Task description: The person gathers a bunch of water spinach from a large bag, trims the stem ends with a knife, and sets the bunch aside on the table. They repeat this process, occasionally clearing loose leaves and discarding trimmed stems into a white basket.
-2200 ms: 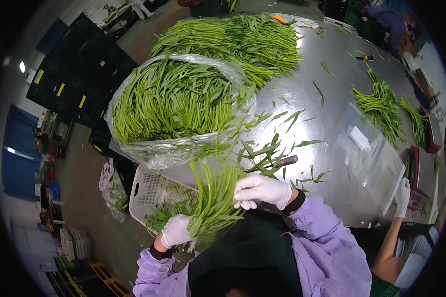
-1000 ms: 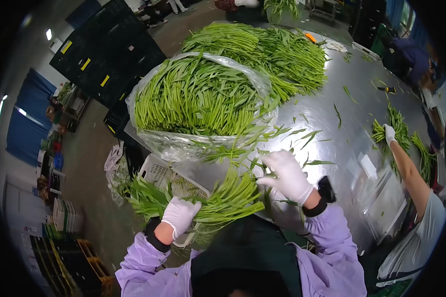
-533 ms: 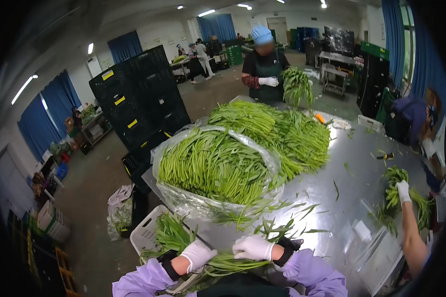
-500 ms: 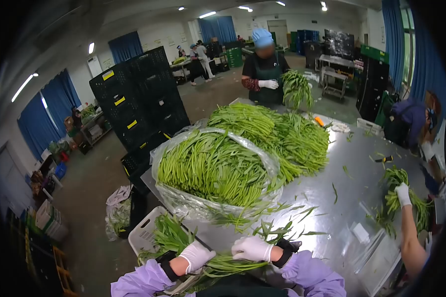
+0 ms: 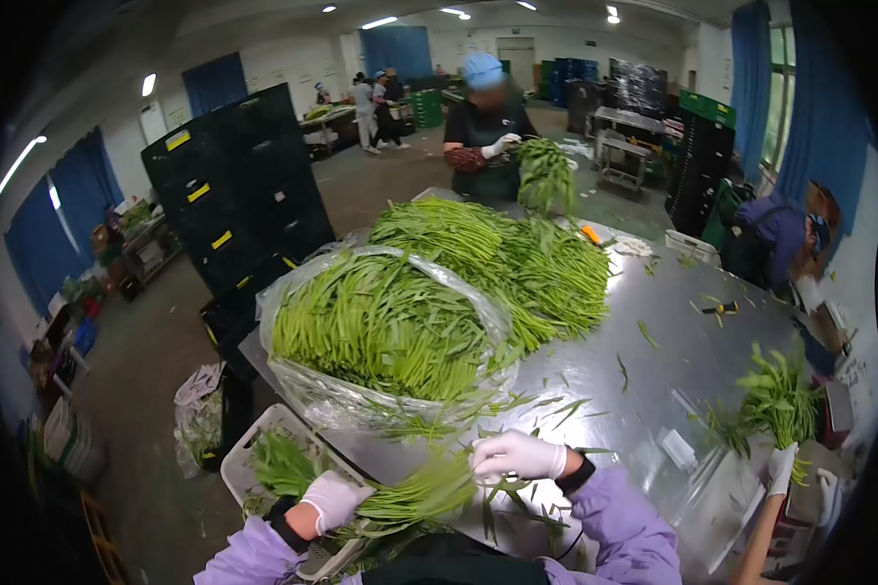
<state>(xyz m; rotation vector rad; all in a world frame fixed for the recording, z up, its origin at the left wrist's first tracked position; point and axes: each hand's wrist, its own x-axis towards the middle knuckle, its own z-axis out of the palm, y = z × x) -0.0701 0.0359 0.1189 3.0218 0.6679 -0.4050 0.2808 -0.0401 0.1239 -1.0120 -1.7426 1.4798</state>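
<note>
My gloved left hand (image 5: 334,499) is closed around a bunch of water spinach (image 5: 421,492), whose long green stems stretch to the right, low over the near table edge. Just beyond the right end of that bunch is my gloved right hand (image 5: 520,456), its fingers curled together; what they pinch, if anything, is too small to name. Loose leaves (image 5: 502,507) lie under and around the right hand. Beside my left hand, a white plastic basket (image 5: 239,468) holds more leafy greens (image 5: 285,462).
A large heap of water spinach (image 5: 380,331) in a clear plastic bag (image 5: 312,402) covers the metal table's (image 5: 595,390) left part. Black crates (image 5: 234,185) are stacked at left. Across stands a co-worker (image 5: 488,127) with greens; another person's gloved hand (image 5: 780,468) grips a bunch at right.
My right hand has moved off the bunch and slightly up. The left hand has shifted left with the bunch, whose stems now fan out rightward. The neighbour's bunch at right is now raised upright.
</note>
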